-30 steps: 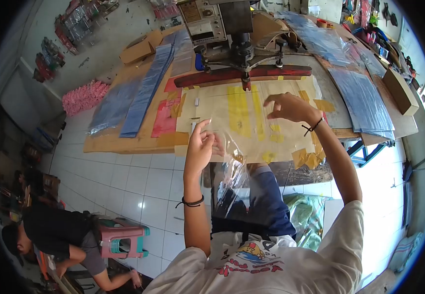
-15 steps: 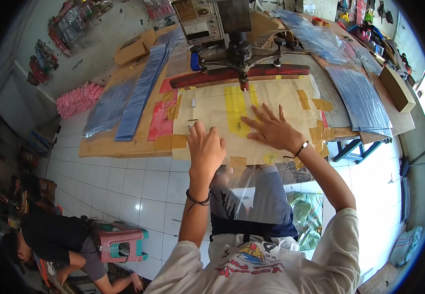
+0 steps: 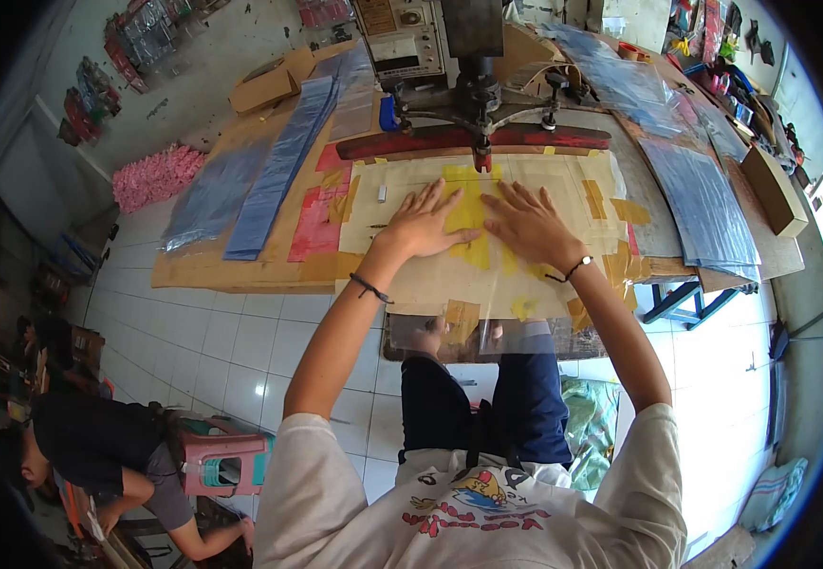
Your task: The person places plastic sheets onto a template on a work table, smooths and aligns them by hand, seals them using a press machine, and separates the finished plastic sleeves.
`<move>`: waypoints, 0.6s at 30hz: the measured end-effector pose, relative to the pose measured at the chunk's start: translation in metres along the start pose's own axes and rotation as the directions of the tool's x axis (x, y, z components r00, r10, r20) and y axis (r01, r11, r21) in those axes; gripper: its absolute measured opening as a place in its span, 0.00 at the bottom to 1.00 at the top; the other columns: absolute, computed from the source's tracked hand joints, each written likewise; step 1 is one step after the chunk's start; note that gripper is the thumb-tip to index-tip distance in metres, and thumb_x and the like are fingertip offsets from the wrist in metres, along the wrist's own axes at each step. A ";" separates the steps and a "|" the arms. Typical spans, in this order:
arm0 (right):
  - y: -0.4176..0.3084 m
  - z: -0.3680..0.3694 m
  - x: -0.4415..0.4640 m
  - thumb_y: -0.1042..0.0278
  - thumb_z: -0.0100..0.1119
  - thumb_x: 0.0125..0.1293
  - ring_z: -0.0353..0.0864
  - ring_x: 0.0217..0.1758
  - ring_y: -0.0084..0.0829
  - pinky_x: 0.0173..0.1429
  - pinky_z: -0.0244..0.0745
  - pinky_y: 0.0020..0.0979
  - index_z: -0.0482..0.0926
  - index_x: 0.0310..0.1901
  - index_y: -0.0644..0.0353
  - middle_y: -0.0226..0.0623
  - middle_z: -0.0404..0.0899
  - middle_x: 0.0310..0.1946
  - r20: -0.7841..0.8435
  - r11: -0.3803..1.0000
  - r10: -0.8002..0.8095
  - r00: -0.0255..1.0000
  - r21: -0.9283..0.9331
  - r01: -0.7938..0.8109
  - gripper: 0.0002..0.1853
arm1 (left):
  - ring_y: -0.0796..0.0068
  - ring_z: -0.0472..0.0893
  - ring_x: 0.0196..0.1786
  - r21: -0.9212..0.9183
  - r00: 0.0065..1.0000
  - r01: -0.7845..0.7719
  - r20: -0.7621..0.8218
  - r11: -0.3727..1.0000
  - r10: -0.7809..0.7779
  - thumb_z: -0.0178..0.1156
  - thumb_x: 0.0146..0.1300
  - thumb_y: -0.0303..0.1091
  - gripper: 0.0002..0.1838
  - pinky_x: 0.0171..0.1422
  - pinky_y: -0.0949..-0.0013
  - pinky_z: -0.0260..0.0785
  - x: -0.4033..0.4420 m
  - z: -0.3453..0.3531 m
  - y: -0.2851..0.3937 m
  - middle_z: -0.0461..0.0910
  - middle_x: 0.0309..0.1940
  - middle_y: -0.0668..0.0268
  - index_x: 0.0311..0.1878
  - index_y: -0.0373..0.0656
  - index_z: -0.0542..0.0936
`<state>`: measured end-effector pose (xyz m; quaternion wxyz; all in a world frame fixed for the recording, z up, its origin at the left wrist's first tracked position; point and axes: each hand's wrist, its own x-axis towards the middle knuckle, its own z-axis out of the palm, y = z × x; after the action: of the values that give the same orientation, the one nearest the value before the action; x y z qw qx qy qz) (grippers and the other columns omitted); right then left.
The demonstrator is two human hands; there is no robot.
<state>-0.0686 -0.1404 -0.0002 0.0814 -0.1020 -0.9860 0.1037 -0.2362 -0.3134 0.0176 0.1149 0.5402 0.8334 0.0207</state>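
Observation:
My left hand point(image 3: 427, 225) lies flat with fingers spread on a tan covered work surface point(image 3: 373, 270), left of a yellow tape strip point(image 3: 471, 254). To the strip's right, my right hand point(image 3: 532, 228) rests the same way, palm down and open. A clear plastic sheet point(image 3: 546, 339) lies beneath the hands and overhangs the front edge; its outline is hard to make out. Just beyond my fingertips, a long red bar point(image 3: 392, 145) hangs from a dark press head point(image 3: 480, 100). A small white piece point(image 3: 382, 194) sits left of my left hand.
Blue plastic sheets point(image 3: 283, 171) lie at the left, with another stack point(image 3: 696, 204) at the right. A cardboard box point(image 3: 770, 190) stands on the right edge. A control box point(image 3: 398, 43) is behind the bar. At lower left, another person point(image 3: 98, 450) bends beside a pink stool point(image 3: 226, 460).
My left hand has moved right and forward, from half-curled at the front left to flat beside the yellow strip. The clear sheet hangs less far over the edge. My right hand stays nearly in place.

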 end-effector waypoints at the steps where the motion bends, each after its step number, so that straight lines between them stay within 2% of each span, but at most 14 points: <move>1: 0.004 0.002 0.004 0.35 0.39 0.78 0.46 0.86 0.50 0.84 0.37 0.65 0.62 0.79 0.43 0.47 0.52 0.82 -0.004 1.000 0.020 1.000 -0.014 -0.020 0.34 | 0.51 0.40 0.87 0.011 1.000 0.003 -0.010 1.000 -0.003 0.40 0.65 0.83 0.56 0.88 0.52 0.35 0.004 0.000 -0.004 0.37 0.85 0.50 0.85 0.52 0.46; 5: 0.009 -0.001 0.021 0.34 0.39 0.78 0.45 0.86 0.50 0.84 0.36 0.64 0.62 0.79 0.43 0.46 0.52 0.82 -0.003 0.993 0.101 0.995 -0.052 -0.101 0.35 | 0.52 0.40 0.87 0.014 1.000 0.017 -0.018 1.000 -0.016 0.40 0.66 0.82 0.58 0.88 0.52 0.35 0.014 -0.005 -0.016 0.38 0.85 0.50 0.85 0.47 0.45; 8: 0.012 -0.005 0.031 0.33 0.39 0.77 0.46 0.86 0.50 0.84 0.37 0.64 0.61 0.79 0.43 0.46 0.52 0.82 0.019 0.989 0.139 0.990 -0.061 -0.138 0.36 | 0.53 0.40 0.87 0.020 0.998 0.041 -0.043 0.999 -0.040 0.40 0.66 0.82 0.60 0.88 0.53 0.36 0.022 -0.005 -0.028 0.38 0.85 0.49 0.84 0.39 0.44; 11: 0.015 -0.005 0.042 0.33 0.40 0.77 0.46 0.86 0.50 0.84 0.38 0.64 0.61 0.79 0.43 0.46 0.52 0.82 0.012 0.987 0.156 0.988 -0.049 -0.155 0.36 | 0.59 0.39 0.87 -0.007 0.996 0.056 -0.074 0.998 -0.057 0.41 0.64 0.84 0.64 0.89 0.56 0.35 0.033 0.000 -0.042 0.39 0.85 0.51 0.83 0.34 0.44; 18: 0.020 0.008 0.066 0.33 0.41 0.77 0.47 0.86 0.49 0.84 0.38 0.62 0.63 0.78 0.42 0.44 0.52 0.83 -0.046 0.987 0.153 0.987 -0.046 -0.155 0.35 | 0.59 0.40 0.87 0.016 0.991 0.105 -0.086 0.994 -0.103 0.41 0.64 0.83 0.64 0.89 0.57 0.36 0.042 -0.002 -0.050 0.39 0.85 0.50 0.83 0.32 0.43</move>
<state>-0.1298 -0.1088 -0.0031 0.0915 -0.1820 -0.9755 0.0831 -0.2979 -0.2964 0.0049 0.0746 0.4957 0.8648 0.0291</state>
